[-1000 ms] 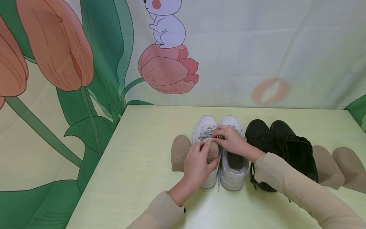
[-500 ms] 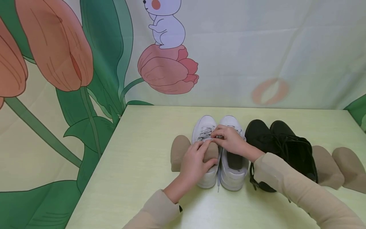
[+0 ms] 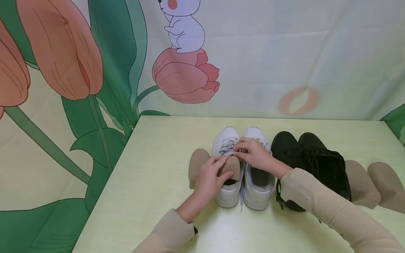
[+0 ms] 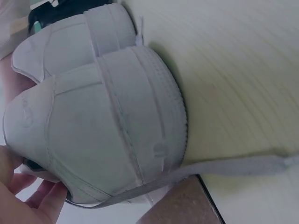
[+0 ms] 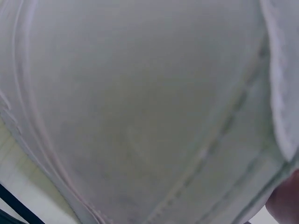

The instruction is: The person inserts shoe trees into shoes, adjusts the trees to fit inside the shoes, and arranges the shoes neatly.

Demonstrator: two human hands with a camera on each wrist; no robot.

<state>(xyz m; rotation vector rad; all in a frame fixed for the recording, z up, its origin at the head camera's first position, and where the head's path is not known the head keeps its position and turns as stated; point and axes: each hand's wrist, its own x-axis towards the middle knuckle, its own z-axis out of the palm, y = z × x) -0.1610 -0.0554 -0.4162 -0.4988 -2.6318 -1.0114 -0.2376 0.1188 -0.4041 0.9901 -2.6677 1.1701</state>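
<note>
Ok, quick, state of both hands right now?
Left hand: holding a tan insert.
Right hand: pinching the left white shoe at its opening's front.

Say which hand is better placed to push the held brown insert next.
Likely the left hand: it holds the brown insert, while the right hand appears to pinch the left white shoe.

Two white shoes (image 3: 228, 135), and here are two black shoes (image 3: 285, 147), so that's four shoes in all! On to the beige inserts (image 3: 360, 182): one, two, three, four in sight! One tabletop (image 3: 158, 165), one white cartoon animal (image 3: 187, 35)!
</note>
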